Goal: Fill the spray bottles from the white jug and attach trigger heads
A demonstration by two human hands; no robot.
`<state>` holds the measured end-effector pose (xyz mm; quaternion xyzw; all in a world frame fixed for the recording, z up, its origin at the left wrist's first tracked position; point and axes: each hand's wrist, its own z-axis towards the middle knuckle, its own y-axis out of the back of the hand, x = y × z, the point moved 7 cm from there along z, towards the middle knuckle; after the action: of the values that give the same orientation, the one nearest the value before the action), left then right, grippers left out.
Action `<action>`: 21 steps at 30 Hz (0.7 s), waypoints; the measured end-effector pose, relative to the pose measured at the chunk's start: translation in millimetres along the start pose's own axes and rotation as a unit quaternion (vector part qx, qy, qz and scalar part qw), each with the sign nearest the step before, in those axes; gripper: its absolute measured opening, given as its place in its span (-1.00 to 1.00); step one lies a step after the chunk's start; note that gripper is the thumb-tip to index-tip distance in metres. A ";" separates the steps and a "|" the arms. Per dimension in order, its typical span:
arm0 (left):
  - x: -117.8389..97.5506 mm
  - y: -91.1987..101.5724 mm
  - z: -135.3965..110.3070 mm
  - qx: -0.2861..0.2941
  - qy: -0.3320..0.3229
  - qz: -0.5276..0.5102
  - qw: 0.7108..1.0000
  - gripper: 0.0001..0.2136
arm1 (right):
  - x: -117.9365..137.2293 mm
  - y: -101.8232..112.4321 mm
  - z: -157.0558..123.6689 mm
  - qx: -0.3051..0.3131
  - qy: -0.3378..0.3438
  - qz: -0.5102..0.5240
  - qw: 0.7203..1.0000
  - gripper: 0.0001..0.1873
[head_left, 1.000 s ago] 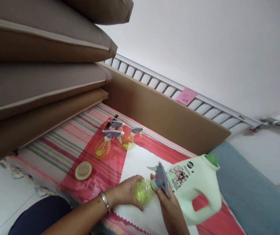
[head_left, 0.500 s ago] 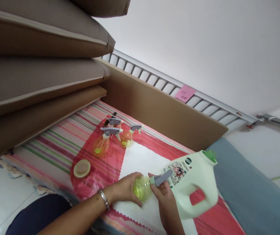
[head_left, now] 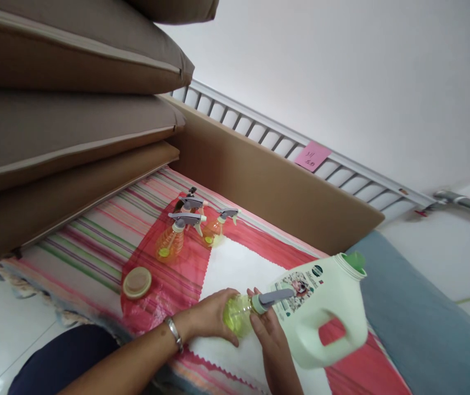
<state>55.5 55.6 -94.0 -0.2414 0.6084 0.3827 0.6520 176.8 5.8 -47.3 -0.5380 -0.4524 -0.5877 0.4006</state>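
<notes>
My left hand (head_left: 214, 316) is wrapped round the body of a clear spray bottle (head_left: 238, 315) with yellow-green liquid in it. At the bottle's neck, the fingers of my right hand (head_left: 268, 327) close round the pale collar below the grey trigger head (head_left: 275, 297). The bottle is tilted, its head pointing right, above a white cloth (head_left: 238, 266) with zigzag edges. Just right of my right hand is a large pale green jug (head_left: 341, 307) with a handle, a printed label and an uncapped mouth.
Several spray bottles stand on the red plastic sheet, one at the front (head_left: 170, 241) and one to its right (head_left: 212, 233). A round cream lid (head_left: 137, 282) lies near the left edge. Stacked brown cushions (head_left: 74, 126) rise at left; a brown board (head_left: 267, 175) and railing (head_left: 235, 120) run behind.
My right hand has shifted its fingers at the bottle's collar, and the grey trigger head has turned slightly, pointing more to the right. My left hand holds the bottle in the same place.
</notes>
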 end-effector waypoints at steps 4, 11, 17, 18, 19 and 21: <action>2.9 0.0 -0.1 -0.004 -0.002 -0.018 1.000 -0.13 | 5.2 22.4 -14.5 -0.034 0.031 -0.092 0.995 -0.51; 5.1 -1.3 -0.3 -0.002 0.007 -0.016 1.000 -0.14 | 71.2 73.8 -21.9 -0.162 0.091 -0.191 0.964 -0.55; 4.1 0.1 -2.4 -0.006 0.007 -0.012 1.000 -0.14 | 80.8 59.6 -21.3 -0.131 0.057 -0.257 0.956 -0.59; 3.8 0.0 -2.7 -0.004 0.005 -0.015 1.000 -0.14 | 83.2 62.5 -22.9 -0.150 0.067 -0.267 0.950 -0.57; 3.8 -0.1 -2.8 -0.002 0.004 -0.018 1.000 -0.14 | 86.2 66.2 -23.3 -0.167 0.078 -0.276 0.943 -0.55; 4.2 -0.4 -2.4 0.000 0.002 -0.023 1.000 -0.15 | 92.2 70.6 -17.3 -0.163 0.098 -0.292 0.937 -0.49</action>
<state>54.2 54.3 -98.4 -0.2558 0.6041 0.3668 0.6597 230.5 -28.4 51.4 -0.3801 -0.4463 -0.7942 0.1601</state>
